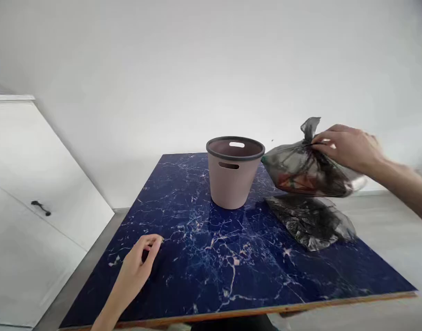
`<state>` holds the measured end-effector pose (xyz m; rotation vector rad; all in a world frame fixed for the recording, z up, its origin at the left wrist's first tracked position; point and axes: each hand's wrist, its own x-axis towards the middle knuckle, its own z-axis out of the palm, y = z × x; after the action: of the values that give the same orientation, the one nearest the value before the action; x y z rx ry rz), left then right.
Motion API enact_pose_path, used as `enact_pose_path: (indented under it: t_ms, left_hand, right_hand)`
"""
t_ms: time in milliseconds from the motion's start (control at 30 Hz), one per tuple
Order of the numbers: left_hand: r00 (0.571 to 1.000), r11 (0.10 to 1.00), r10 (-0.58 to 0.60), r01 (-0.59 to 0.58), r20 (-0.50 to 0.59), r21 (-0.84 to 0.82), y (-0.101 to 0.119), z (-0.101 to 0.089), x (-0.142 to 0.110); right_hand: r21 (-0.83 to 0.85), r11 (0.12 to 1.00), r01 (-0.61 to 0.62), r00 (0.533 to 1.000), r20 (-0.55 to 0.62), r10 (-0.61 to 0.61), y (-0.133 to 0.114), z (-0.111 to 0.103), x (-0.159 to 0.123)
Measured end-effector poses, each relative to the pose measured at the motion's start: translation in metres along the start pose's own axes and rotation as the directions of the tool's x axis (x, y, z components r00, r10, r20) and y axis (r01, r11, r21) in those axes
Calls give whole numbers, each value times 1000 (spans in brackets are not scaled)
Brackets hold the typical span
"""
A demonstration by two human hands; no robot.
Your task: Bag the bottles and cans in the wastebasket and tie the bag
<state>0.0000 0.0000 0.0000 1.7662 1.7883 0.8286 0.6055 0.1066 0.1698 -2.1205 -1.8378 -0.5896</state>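
Blue table (204, 280) spreads below my left hand (138, 262), loosely curled, nothing visible in it. Farther right, above a crumpled bag (305, 225), my right hand (350, 145) pinches a knotted bag (297, 172) by its neck; its long axis runs sideways, pointing left at the bin (229, 186). No writing shows.

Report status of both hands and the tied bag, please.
Right hand: pinching tied garbage bag at neck. Left hand: curled, no object visible. Possibly in the way: wastebasket beside, crumpled black plastic beneath.
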Motion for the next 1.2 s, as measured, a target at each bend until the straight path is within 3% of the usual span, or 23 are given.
enact_pose_path:
  t_ms: [400,900,1033,1200]
  left_hand:
    - [998,998,44,-42,-49,42,-1,1,7]
    - [990,978,87,-64,-108,199,-8,8,21]
    - [996,970,73,-57,-59,237,3,15,29]
    - [991,961,134,-124,-22,248,17,29,42]
  right_hand:
    - [100,995,5,997,79,-13,-26,71,66]
    - [230,957,177,971,120,-208,-25,151,68]
    - [266,941,210,961,123,-249,-28,149,59]
    - [237,967,92,988,95,-118,-17,110,12]
